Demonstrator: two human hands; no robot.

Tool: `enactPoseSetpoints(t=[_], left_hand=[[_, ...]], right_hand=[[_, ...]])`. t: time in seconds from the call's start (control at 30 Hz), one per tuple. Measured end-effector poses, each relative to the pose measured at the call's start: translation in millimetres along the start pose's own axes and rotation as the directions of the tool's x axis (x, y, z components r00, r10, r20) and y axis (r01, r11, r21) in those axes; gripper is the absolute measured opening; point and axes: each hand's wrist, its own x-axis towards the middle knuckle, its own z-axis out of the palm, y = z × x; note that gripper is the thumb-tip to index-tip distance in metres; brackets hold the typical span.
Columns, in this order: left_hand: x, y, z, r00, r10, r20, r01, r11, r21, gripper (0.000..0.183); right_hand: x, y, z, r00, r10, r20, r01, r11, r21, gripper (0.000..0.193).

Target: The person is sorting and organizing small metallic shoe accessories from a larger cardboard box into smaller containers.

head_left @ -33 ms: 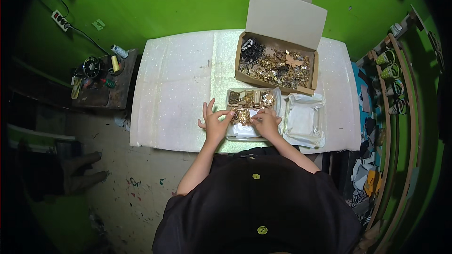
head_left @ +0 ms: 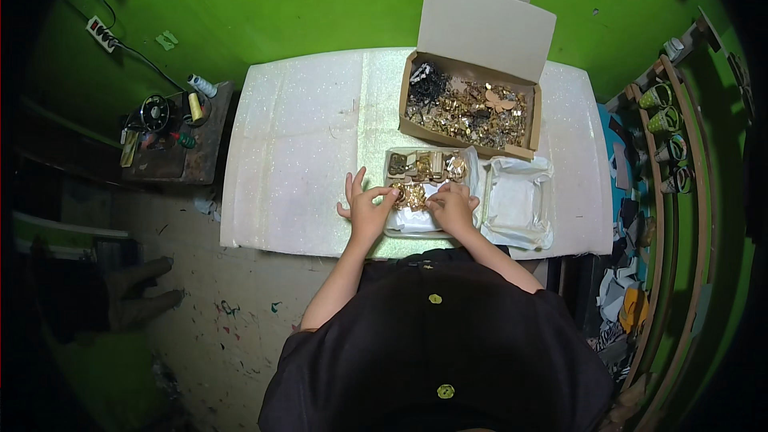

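Observation:
In front of me a shallow clear tray [head_left: 416,234] holds gold-coloured metal pieces [head_left: 436,165] sorted in clusters along its far half. White lining [head_left: 414,222] shows in its near part. Over the tray's left edge, my left hand [head_left: 369,210] pinches thumb and index finger together beside a heap of small gold pieces [head_left: 413,195], its other fingers spread. My right hand [head_left: 454,211] is closed in a pinch at the right side of that heap. Whatever either pinch holds is too small to name.
Behind the tray stands an open cardboard box [head_left: 458,141] of mixed metal bits, its lid raised. A white-lined tray [head_left: 518,200] sits to the right. The glittery white table [head_left: 292,152] meets a green wall. Left is a small dark table [head_left: 196,164] with thread spools; right, a wooden rack [head_left: 652,216].

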Motion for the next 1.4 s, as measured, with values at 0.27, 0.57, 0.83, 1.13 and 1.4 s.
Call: enactPoseSetpoints(t=[0.27,0.57,0.83,1.13,1.4], left_hand=[[-5,-5,11,1.000,0.001,0.030,-0.003,0.997,0.076,0.020],[-7,-7,9,0.999,0.021,0.027,-0.024,0.995,0.095,0.018],[-5,-3,11,0.997,0.018,0.074,-0.025,0.996,0.089,0.020],[-4,-3,19,0.996,0.069,0.051,-0.072,0.996,0.048,0.023],[-5,-8,25,0.992,0.084,0.095,-0.084,0.996,-0.006,0.024]], right_hand=[[9,0,17,0.998,-0.055,-0.039,0.048,0.984,-0.171,0.012],[9,1,27,0.998,-0.048,-0.034,0.040,0.975,-0.218,0.013],[6,1,22,0.992,-0.116,-0.058,0.097,0.963,-0.253,0.014],[0,-18,0,0.962,-0.250,-0.111,0.265,0.952,0.151,0.036],[-6,-19,-3,0.935,-0.337,-0.110,0.346,0.935,0.078,0.064]])
